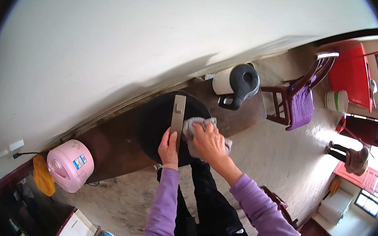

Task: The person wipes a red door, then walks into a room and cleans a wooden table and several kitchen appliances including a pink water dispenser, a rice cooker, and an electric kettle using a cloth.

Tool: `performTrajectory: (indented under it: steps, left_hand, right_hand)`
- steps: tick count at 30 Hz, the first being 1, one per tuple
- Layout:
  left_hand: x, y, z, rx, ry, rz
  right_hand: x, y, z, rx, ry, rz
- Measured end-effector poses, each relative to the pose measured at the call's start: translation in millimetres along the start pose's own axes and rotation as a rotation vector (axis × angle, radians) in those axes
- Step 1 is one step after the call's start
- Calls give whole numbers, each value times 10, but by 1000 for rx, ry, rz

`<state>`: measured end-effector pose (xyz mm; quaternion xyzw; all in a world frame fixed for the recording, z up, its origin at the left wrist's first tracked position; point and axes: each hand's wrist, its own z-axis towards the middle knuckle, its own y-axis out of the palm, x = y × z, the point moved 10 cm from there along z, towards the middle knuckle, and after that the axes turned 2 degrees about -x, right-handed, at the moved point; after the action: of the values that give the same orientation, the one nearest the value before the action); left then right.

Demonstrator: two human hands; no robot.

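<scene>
Directly before me is a large round black lid (154, 128), over a dark brown wooden bench or low table. A flat beige bar (178, 115) with a small raised block crosses its face. My left hand (169, 146) grips the near end of this bar, thumb on top. My right hand (209, 141) presses a crumpled grey cloth (195, 127) against the lid's right side, fingers spread over it. Part of the cloth hangs past the lid's rim. What supports the lid underneath is hidden.
A white kettle with a black lid (236, 83) stands right on the wooden bench (115, 148). At its left end is a pink rice cooker (70, 165) beside a yellow plastic bag (43, 174). A wooden chair (292, 93) stands beyond. Another person (355, 159) is far right.
</scene>
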<state>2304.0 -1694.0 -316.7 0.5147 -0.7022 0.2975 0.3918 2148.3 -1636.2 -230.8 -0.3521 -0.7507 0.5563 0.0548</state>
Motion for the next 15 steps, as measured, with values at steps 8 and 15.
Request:
performTrajectory:
  steps: [8,15]
  left_hand:
    - [31,-90,-7,30,0,31]
    - [29,-66,-3,39,5,28]
  right_hand:
    - [78,-206,6,-37,-23,134]
    - [-122,80,-115,-190,-30,-13]
